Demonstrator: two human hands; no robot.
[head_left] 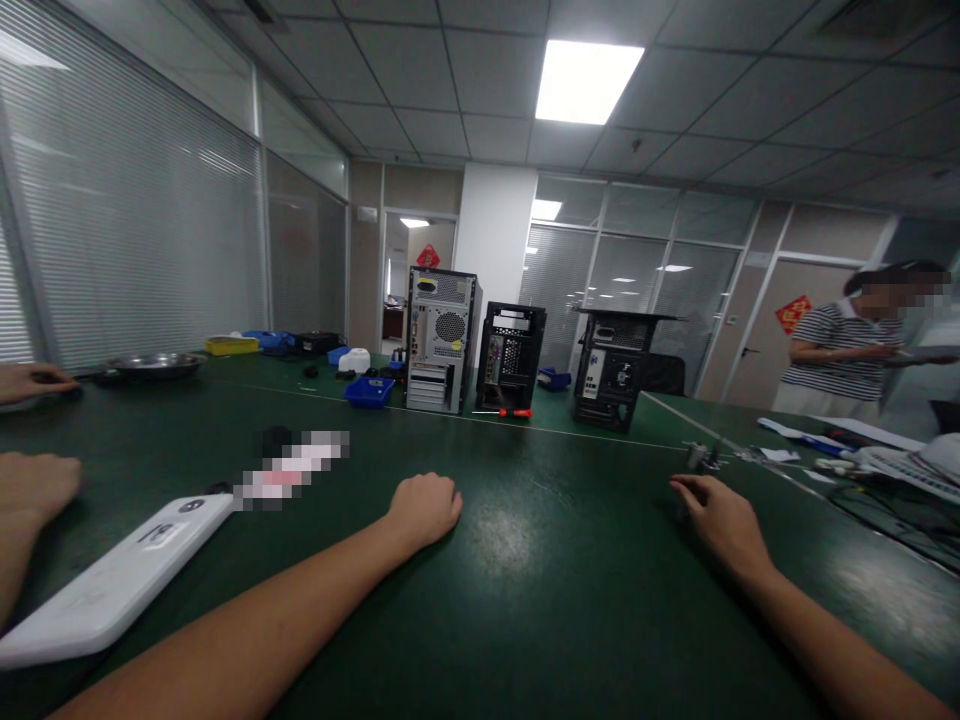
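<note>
My left hand (424, 510) rests as a loose fist on the green table (525, 620), its fingers curled under, and I see nothing in it. Farther right, my right hand (724, 520) has its fingers bent together, pointing forward and left. Whatever lies inside those fingers, if anything, is hidden. Just beyond the fingertips stand small metal parts (697, 456), too small to name. Across the table are a grey computer case (442, 340) with its back facing me, an open black case (510, 355), and another black case (611, 370) with a flat panel on top.
A red screwdriver (516, 412) lies before the middle case. Blue tray (369, 391), metal dish (154, 366) and white power bank-like slab (120, 580) are leftward. Another person's hands (37, 488) rest at the left edge. Cables (892, 520) lie right; a person (844, 350) stands behind.
</note>
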